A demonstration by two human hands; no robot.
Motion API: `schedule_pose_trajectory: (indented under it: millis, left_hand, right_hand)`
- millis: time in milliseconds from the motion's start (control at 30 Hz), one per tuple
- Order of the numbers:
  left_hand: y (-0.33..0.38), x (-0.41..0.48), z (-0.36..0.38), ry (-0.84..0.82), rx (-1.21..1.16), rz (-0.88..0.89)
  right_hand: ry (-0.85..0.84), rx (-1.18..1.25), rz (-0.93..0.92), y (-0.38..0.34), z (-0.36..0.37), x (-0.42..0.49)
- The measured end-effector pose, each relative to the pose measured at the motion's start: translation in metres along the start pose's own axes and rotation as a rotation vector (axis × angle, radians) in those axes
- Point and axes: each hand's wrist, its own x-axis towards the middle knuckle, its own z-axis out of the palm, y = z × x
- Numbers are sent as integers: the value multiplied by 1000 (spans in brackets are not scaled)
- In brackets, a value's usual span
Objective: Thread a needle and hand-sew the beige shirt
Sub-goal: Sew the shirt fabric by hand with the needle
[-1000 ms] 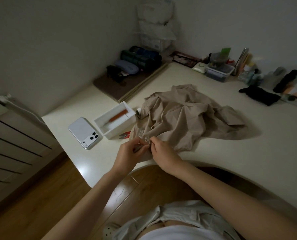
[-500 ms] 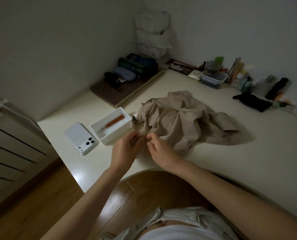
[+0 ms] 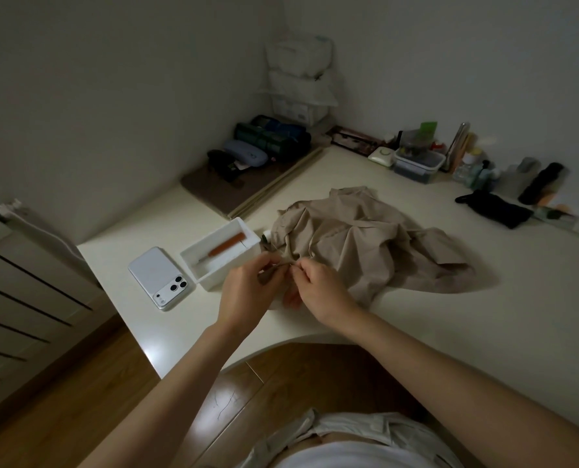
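Observation:
The beige shirt lies crumpled on the white table, its near edge drawn toward me. My left hand pinches that near edge of the fabric between thumb and fingers. My right hand is close beside it, thumb and forefinger pinched together on something thin at the fabric edge; I cannot make out a needle or thread in this dim light. A small spool pokes out at the shirt's left side.
A white open box holding an orange-handled tool sits left of my hands, with a white phone beside it. Containers, bottles and a black pouch line the back wall. A brown mat with cases fills the corner.
Both hands have risen slightly off the table and drawn the shirt's edge up between them; the view has shifted a little.

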Motion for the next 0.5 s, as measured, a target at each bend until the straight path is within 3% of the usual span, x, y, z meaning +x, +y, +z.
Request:
schedule_pose_trajectory:
  millis: [300, 500]
  left_hand:
    - [0, 5, 1, -36, -104, 3]
    - [5, 10, -4, -78, -243, -80]
  right_hand:
    - [36, 11, -101, -2, -7, 6]
    - [-76, 10, -38, 2, -14, 6]
